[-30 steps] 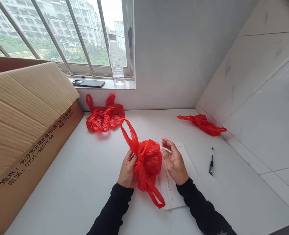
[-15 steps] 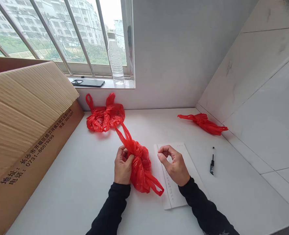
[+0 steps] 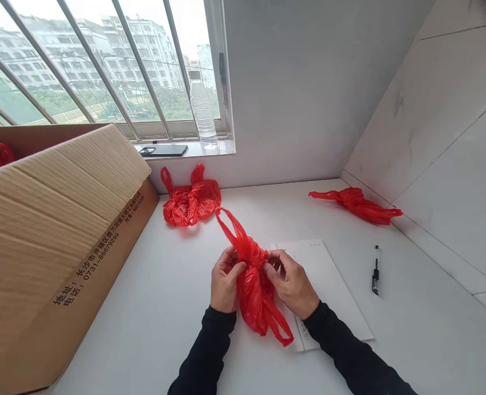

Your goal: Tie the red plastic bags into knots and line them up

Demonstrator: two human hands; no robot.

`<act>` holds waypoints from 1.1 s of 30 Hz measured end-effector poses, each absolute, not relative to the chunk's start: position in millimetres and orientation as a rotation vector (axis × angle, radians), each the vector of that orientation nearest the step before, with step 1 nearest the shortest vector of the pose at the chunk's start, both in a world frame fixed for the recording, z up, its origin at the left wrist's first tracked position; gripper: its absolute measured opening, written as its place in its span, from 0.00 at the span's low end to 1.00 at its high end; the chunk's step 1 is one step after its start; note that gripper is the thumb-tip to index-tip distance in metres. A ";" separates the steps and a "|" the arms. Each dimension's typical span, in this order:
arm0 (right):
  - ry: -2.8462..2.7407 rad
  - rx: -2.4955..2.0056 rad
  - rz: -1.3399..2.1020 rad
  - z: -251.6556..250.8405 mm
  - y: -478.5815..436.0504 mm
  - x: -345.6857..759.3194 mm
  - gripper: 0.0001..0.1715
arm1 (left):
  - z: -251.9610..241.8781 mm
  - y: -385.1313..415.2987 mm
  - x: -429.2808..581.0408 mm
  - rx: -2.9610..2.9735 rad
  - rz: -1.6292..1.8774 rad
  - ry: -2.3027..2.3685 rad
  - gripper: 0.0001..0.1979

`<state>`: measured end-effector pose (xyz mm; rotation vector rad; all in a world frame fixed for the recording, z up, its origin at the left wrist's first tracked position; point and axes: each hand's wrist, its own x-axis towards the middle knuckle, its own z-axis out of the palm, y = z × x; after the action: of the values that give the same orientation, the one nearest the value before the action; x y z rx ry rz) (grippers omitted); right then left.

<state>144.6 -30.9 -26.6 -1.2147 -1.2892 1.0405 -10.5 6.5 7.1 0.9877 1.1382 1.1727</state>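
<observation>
Both hands pinch the red bag (image 3: 254, 285) at its gathered neck — left hand (image 3: 225, 280) on one side, right hand (image 3: 291, 281) on the other, over the white counter (image 3: 164, 307). Half a sec ago the right hand was off it, fingers curled over the paper sheet (image 3: 329, 285); now it's closed on the plastic. Around: pen (image 3: 375, 270) to the right, 2 more red bags at back (image 3: 191, 200) and far right (image 3: 358, 198), cardboard box (image 3: 49, 236) crowding the left, bottle (image 3: 204, 109) and phone (image 3: 163, 150) on the sill.

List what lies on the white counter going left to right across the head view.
Cardboard box → tied red bag by the wall → left hand → red bag being held → right hand → paper sheet → pen.
</observation>
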 end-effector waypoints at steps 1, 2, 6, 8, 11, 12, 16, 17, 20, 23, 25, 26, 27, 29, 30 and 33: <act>-1.252 -1.220 1.032 -26.6 -30.6 144.8 0.13 | 8.1 6.6 -10.7 0.971 1.171 1.113 0.16; -1.227 -1.220 1.035 -26.9 -30.5 144.7 0.14 | 9.2 6.5 -10.8 0.955 1.171 1.096 0.16; -1.161 -1.224 1.081 -28.3 -30.7 145.2 0.17 | 12.7 5.4 -9.8 0.903 1.160 1.066 0.11; -1.183 -1.226 1.085 -28.1 -30.8 147.3 0.13 | 12.6 6.0 -9.9 0.895 1.151 1.073 0.10; -1.197 -1.261 1.046 -27.3 -30.1 151.6 0.08 | 9.8 10.2 -13.6 0.888 1.213 1.187 0.12; -1.177 -1.289 1.021 -27.2 -29.8 152.7 0.08 | 8.4 12.2 -15.8 0.887 1.254 1.247 0.13; -1.163 -1.294 1.001 -28.5 -28.8 153.3 0.05 | 4.3 18.3 -24.3 0.973 1.299 1.370 0.16; -1.164 -1.254 1.027 -28.8 -28.9 152.7 0.04 | 4.1 18.6 -25.1 1.003 1.272 1.372 0.17; -1.133 -1.125 1.125 -28.0 -29.7 150.9 0.05 | 5.7 16.6 -23.3 1.041 1.161 1.343 0.21; -1.131 -1.081 1.172 -26.0 -30.3 149.7 0.15 | 7.9 12.8 -18.4 1.088 1.061 1.290 0.19; -1.165 -1.096 1.157 -25.0 -30.3 149.1 0.18 | 8.4 10.3 -15.6 1.111 1.059 1.273 0.15; -1.184 -1.110 1.135 -24.8 -30.3 148.9 0.17 | 8.5 9.2 -14.7 1.111 1.076 1.267 0.14; -1.194 -1.125 1.109 -24.6 -30.2 148.9 0.15 | 8.6 8.2 -14.0 1.105 1.101 1.259 0.14; -1.168 -1.149 1.063 -24.4 -30.1 149.8 0.10 | 9.9 6.5 -13.5 1.089 1.159 1.233 0.15; -1.132 -1.153 1.055 -24.3 -30.1 150.5 0.10 | 11.0 5.9 -13.4 1.085 1.179 1.213 0.15; -1.001 -1.118 1.094 -24.4 -29.6 153.4 0.11 | 14.9 5.4 -13.1 1.055 1.166 1.163 0.19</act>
<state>153.4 -29.6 -24.4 -1.1182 -1.0011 1.0940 -13.1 5.4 14.9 1.0551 1.1626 1.1658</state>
